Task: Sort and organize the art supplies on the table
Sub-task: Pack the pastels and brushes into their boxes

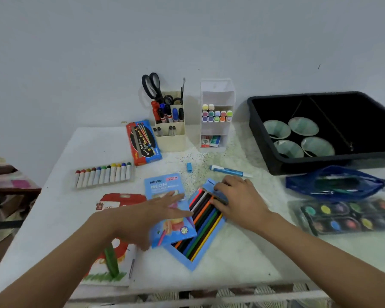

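Left of the palette (342, 215), the pencil tray (192, 266) is being gripped by the right hand (238, 201) and its sleeve (162, 187) pressed by the open left hand (147, 215), seemingly for resleeving, which needs both aligned.

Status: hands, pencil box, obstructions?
Left hand open over neon box. Right hand at top of open pencil box, grip unclear. Neon box overlaps its left edge.
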{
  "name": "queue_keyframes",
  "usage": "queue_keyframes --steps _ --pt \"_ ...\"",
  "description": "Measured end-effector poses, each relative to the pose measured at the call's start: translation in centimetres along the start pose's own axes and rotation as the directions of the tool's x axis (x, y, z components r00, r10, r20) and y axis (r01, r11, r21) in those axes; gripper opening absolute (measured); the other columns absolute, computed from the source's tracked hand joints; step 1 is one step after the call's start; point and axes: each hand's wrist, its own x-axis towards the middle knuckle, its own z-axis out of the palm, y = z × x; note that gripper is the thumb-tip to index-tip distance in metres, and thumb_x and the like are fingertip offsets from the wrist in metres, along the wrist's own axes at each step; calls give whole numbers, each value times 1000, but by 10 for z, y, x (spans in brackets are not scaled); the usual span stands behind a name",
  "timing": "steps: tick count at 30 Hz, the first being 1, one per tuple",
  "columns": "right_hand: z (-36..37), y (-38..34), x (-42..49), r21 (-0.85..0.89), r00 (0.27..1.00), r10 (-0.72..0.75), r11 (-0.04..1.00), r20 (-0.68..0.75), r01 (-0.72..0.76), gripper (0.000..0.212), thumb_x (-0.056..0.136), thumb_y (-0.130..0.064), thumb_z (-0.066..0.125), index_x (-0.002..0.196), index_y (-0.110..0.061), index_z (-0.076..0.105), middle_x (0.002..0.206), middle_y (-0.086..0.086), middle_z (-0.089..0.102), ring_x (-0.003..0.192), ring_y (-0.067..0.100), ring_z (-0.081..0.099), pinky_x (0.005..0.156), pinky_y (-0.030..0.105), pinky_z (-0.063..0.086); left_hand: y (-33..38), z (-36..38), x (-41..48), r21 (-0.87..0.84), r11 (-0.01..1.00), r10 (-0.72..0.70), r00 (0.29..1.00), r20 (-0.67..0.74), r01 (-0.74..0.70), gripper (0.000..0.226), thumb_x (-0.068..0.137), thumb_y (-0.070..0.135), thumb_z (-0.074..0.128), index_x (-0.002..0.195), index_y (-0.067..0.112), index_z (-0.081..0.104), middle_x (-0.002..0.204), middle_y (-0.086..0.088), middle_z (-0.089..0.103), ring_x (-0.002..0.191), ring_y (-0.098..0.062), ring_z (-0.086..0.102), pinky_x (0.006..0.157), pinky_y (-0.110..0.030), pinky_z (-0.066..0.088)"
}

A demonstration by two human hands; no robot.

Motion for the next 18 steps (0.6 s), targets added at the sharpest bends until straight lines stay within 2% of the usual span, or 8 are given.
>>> queue_keyframes --steps 3,6,8,10,11,13,15,18 --pt "-9 1 5 149 981 -192 971 25 186 37 92 -43 57 119 -20 66 110 1 60 107 25 55 87 43 48 -5 6 -4 -206 978 26 998 -49 -35 92 78 8 72 137 67 31 157 38 -5 144 15 -7 104 -16 36" --pt "-19 4 12 213 936 -346 921 63 326 47 90 -46 60 129 -20 62 126 1 56 120 22 49 100 42 45 -4 6 -3 -313 949 -70 959 -275 -21 65 82 5 66 123 53 52 151 31 32 142 11 23 105 -19 39" --pt "-29 6 17 237 895 -422 893 141 383 59 86 -53 67 134 -20 58 135 1 51 128 19 43 108 37 40 1 9 7 -356 935 -200 819 -538 -5 44 82 10 63 110 43 60 130 18 55 124 0 49 99 -27 47" --pt "-39 8 23 234 842 -483 871 241 432 76 78 -61 72 140 -21 52 144 0 46 136 17 37 114 32 33 8 8 20 -308 932 -353 657 -666 190 28 91 34 62 116 41 54 124 5 55 119 -17 53 96 -37 46" --pt "-42 8 27 227 815 -502 863 289 451 86 74 -64 75 143 -20 49 147 0 44 139 17 34 116 31 29 10 8 28 -277 891 -451 633 -629 359 38 94 54 54 128 40 47 130 -2 51 124 -24 50 97 -41 44" --pt "-44 8 33 192 767 -528 849 364 493 100 67 -67 80 147 -18 44 150 0 41 142 17 30 119 29 22 17 8 39 -152 760 -626 649 -433 632 84 78 88 18 148 42 23 142 -11 42 128 -35 46 100 -50 41" --pt "-41 8 37 163 737 -551 830 392 533 107 60 -67 84 146 -18 43 147 0 43 137 20 34 118 32 23 25 6 50 -56 734 -643 665 -379 677 114 54 93 -13 153 42 11 146 -15 38 124 -39 47 98 -53 41" --pt "-34 10 41 201 743 -560 827 367 524 104 53 -67 87 138 -20 49 135 -4 49 123 19 41 109 30 32 30 0 66 -38 699 -653 616 -440 714 102 71 93 9 153 33 18 143 -15 41 126 -37 47 99 -49 40"
